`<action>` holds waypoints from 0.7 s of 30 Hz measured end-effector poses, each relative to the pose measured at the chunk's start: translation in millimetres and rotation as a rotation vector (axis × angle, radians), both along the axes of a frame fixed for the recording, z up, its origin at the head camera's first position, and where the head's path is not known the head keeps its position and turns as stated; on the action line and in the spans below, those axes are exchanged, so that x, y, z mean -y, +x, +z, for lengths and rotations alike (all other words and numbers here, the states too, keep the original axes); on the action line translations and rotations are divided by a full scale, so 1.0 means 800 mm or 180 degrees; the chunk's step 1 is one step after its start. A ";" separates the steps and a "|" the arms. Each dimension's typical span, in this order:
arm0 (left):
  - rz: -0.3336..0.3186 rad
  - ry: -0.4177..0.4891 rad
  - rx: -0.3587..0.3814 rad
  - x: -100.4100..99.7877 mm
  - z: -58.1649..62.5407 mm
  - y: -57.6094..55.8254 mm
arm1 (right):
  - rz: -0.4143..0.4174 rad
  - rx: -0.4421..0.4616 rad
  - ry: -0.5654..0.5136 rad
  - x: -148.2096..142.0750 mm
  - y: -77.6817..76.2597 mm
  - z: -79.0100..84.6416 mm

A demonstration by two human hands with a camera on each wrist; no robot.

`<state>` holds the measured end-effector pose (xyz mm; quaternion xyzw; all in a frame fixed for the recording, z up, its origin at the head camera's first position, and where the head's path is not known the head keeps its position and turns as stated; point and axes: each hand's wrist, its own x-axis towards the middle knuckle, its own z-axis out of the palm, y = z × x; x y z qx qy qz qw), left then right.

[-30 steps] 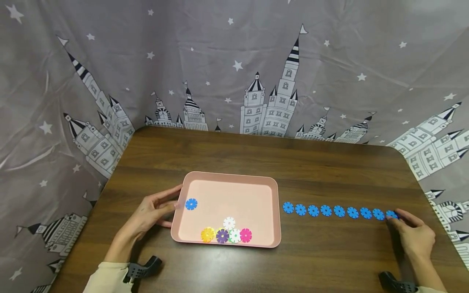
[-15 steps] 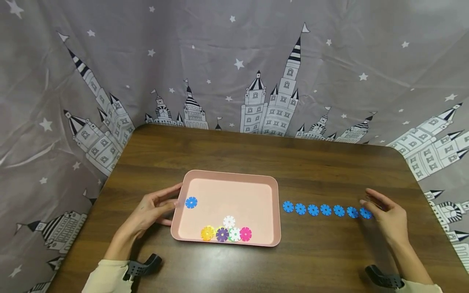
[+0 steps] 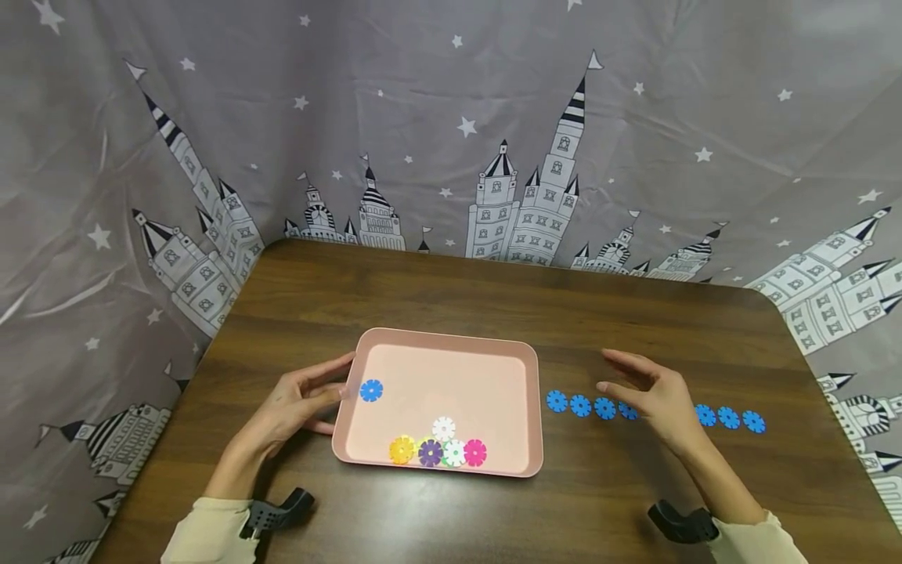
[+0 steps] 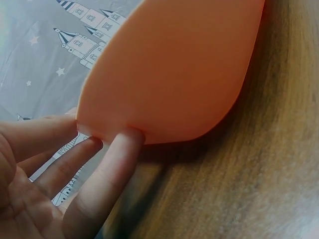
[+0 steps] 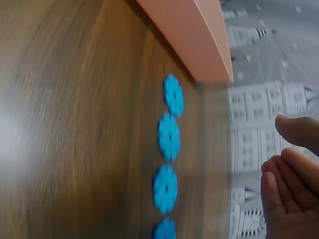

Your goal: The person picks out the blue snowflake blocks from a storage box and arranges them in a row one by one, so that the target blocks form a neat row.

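My left hand (image 3: 292, 403) holds the left edge of a pink tray (image 3: 451, 338), its thumb at the rim and other fingers against the outer wall. In the left wrist view, a fingertip (image 4: 130, 137) touches the tray's outer side (image 4: 174, 69). My right hand (image 3: 655, 399) hovers over a row of blue notched discs (image 3: 604, 408) to the right of the tray, hiding part of the row. Nothing is held between its fingers. Several of these flat discs (image 5: 165, 189) show in the right wrist view, apart from the hand.
Inside the tray, one blue disc (image 3: 371, 390) lies at the left; yellow (image 3: 402, 450), purple (image 3: 431, 453), white (image 3: 454, 453) and pink (image 3: 475, 453) discs cluster along the near wall. A grey castle-print curtain (image 3: 395, 94) surrounds the wooden table (image 3: 437, 517).
My right hand has moved leftward along the row from its far right end, uncovering the discs there. The left hand stays at the tray. The discs look unmoved.
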<state>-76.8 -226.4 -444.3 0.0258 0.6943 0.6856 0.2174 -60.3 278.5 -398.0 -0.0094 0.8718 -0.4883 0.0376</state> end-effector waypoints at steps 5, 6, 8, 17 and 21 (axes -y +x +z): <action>-0.0003 -0.0010 0.0005 0.000 0.000 0.000 | 0.0196 -0.0015 -0.0113 0.031 -0.011 -0.001; -0.0005 -0.0026 0.0009 0.000 0.000 0.000 | 0.0232 -0.0009 -0.0149 0.037 -0.013 -0.002; -0.0007 -0.0063 0.0011 0.000 0.001 0.000 | 0.0313 -0.0011 -0.0236 0.050 -0.018 -0.002; 0.0025 -0.0128 0.0028 0.001 0.003 0.001 | 0.0661 -0.0125 -0.0286 0.115 -0.034 -0.005; -0.0014 -0.0089 -0.0002 0.000 0.004 0.001 | 0.0770 -0.0139 -0.0232 0.142 -0.037 -0.007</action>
